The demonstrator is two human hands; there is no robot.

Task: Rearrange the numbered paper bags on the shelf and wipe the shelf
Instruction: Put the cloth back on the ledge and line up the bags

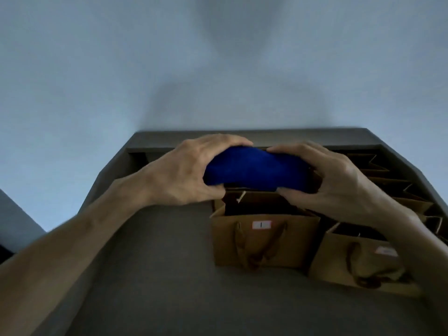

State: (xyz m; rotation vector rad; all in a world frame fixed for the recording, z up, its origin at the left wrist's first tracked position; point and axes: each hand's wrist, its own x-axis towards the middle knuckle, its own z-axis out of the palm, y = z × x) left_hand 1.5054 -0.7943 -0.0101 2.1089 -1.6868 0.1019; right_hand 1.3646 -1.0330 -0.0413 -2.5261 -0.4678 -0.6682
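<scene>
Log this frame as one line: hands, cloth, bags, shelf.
hands: left hand and right hand both grip blue cloth | cloth: above bags | bags: bag labelled 1 upright | shelf: left part bare

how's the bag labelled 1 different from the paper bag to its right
The bag labelled 1 shows its whole front with a readable label; the right-hand paper bag is partly hidden by the right forearm, its label blurred. The former sits further back, the latter nearer the shelf's front edge. Both are brown, open-topped, with rope handles.
</scene>
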